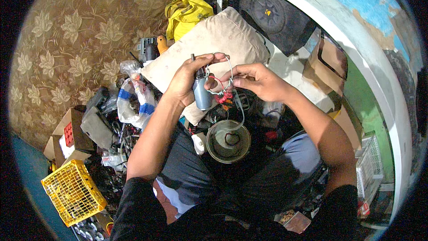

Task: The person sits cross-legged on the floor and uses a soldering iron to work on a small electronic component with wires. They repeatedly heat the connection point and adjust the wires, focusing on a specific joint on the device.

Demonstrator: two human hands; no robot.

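My left hand (pixel 182 79) is closed around a smooth blue-grey cylinder (pixel 202 94), which looks like a small motor or capacitor. A short dark stub pokes up near its top, beside my thumb. My right hand (pixel 264 80) pinches a thin whitish wire (pixel 231 65) that loops between both hands. Red wire (pixel 224 97) bunches just below my right fingertips, next to the cylinder. From there a pale cable drops toward a round, see-through-looking bowl (pixel 209 151) between my legs. Some fingertips of my left hand are hidden behind the cylinder and wires.
Behind my hands lies a beige cushion (pixel 223 31), with a yellow bag (pixel 187 13) beyond it. A black speaker-like box (pixel 272 13) stands far right. Cluttered parts and a yellow crate (pixel 73 192) fill the left side. Cardboard boxes (pixel 327 64) and a white basket (pixel 370 169) line the right.
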